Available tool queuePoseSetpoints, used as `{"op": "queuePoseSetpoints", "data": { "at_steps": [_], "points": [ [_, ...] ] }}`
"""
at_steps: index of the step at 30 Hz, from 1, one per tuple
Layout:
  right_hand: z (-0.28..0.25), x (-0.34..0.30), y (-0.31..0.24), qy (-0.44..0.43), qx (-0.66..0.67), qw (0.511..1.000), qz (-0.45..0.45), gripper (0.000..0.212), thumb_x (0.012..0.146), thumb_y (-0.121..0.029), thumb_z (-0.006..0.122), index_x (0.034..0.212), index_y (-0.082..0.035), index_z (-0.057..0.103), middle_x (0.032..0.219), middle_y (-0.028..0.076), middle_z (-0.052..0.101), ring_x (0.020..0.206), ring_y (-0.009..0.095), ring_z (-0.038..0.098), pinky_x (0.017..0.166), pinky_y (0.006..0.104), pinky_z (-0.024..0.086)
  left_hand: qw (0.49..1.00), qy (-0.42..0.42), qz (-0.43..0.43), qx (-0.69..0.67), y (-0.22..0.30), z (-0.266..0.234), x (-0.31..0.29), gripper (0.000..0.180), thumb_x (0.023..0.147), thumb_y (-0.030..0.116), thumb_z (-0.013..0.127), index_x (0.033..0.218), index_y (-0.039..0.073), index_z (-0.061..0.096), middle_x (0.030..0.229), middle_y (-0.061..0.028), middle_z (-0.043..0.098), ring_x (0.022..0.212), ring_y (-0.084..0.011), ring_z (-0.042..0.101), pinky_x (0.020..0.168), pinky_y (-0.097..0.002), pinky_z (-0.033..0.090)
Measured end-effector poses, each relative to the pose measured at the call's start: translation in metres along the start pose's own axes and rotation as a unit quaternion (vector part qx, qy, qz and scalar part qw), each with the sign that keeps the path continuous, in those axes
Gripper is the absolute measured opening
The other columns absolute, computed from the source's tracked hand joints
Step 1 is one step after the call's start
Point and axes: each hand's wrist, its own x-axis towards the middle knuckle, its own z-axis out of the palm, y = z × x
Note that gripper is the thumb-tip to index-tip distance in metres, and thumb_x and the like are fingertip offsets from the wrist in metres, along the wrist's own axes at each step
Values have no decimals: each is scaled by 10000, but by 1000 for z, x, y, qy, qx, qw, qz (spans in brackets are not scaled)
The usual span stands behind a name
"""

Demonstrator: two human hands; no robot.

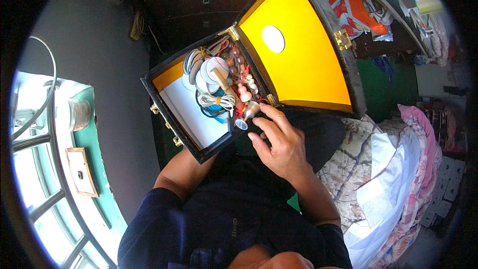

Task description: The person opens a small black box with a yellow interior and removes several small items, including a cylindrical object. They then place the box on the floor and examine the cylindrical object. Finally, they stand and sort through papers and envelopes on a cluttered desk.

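A black hinged box [173, 122] tilts in front of me, its lid [303, 55] swung back to the right, showing a yellow lining with a white disc. Inside lie white round discs [214, 67], a bundled white cable [217, 101], a pale wooden stick [222, 80], brown beads and a pink gourd-shaped piece [244, 93]. A small metal cup-like piece [250, 110] sits at the near right corner. My right hand [280, 139] is open beside it, fingers apart, fingertips at the box edge; contact with the cup is unclear. My left forearm [186, 169] runs behind the box, which hides that hand.
To the right is a bed with patterned bedding [398, 184]. A dark drawer cabinet [199, 10] stands beyond the box. A barred window [45, 169] is at the left, near a small wood-framed panel [82, 172]. Shelves with an orange bag [366, 10] are at the far right.
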Motion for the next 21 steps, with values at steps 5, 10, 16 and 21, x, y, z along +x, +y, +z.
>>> {"op": "queuePoseSetpoints", "data": {
  "at_steps": [5,10,16,21],
  "points": [
    [-1,-1,1,-8,1,1000,13,310,877,-92,812,1151,9,709,1310,177,666,723,181,748,664,328,611,1000,1,-4,3,3,-3,1,315,1040,200,628,1300,24,602,1029,-189,681,868,-335,730,729,-473,669],
    [-7,9,-4,14,-55,998,-22,347,859,-135,833,1161,-14,712,1305,172,668,840,250,762,730,362,619,1000,-1,-8,7,2,-5,-4,315,1041,200,626,1300,23,603,1030,-191,681,867,-336,731,731,-476,669],
    [3,14,-15,-20,-58,997,-55,429,868,-175,827,1218,-6,646,1282,178,628,991,322,738,804,392,622,1000,2,-6,14,3,-6,-11,314,1042,199,624,1301,23,604,1031,-193,681,865,-338,731,734,-480,669],
    [3,21,-17,-18,-42,997,-64,307,867,-120,818,1107,-2,668,1200,160,661,964,322,735,805,386,615,1000,3,-4,15,0,-5,-19,314,1043,198,622,1302,22,604,1033,-194,681,863,-340,731,736,-482,670]
  ]
}}
